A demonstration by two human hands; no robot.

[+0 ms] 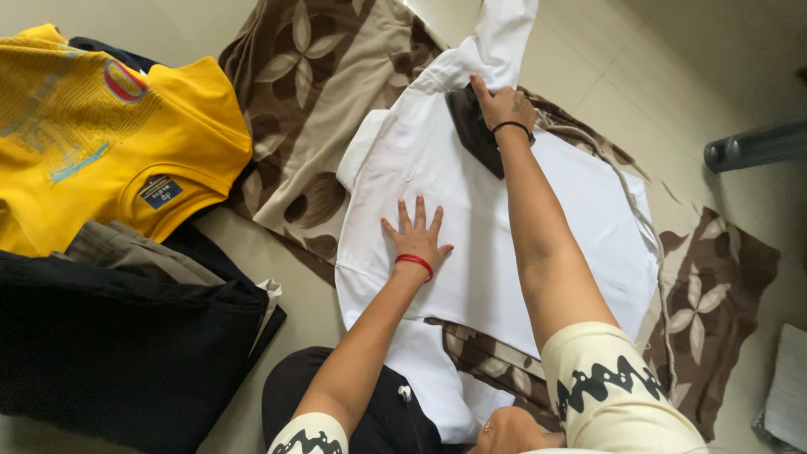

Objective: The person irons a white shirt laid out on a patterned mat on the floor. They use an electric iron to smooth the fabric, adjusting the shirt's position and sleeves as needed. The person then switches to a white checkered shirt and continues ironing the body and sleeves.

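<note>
Pale tiled floor. On it, a brown blanket with a leaf pattern, spread as a pad. White shirt lies flat across the blanket. Left: yellow T-shirt above a stack of dark folded clothes. Left hand pressed on the shirt, fingers splayed. Right hand clasped round a dark iron near the collar.
</note>
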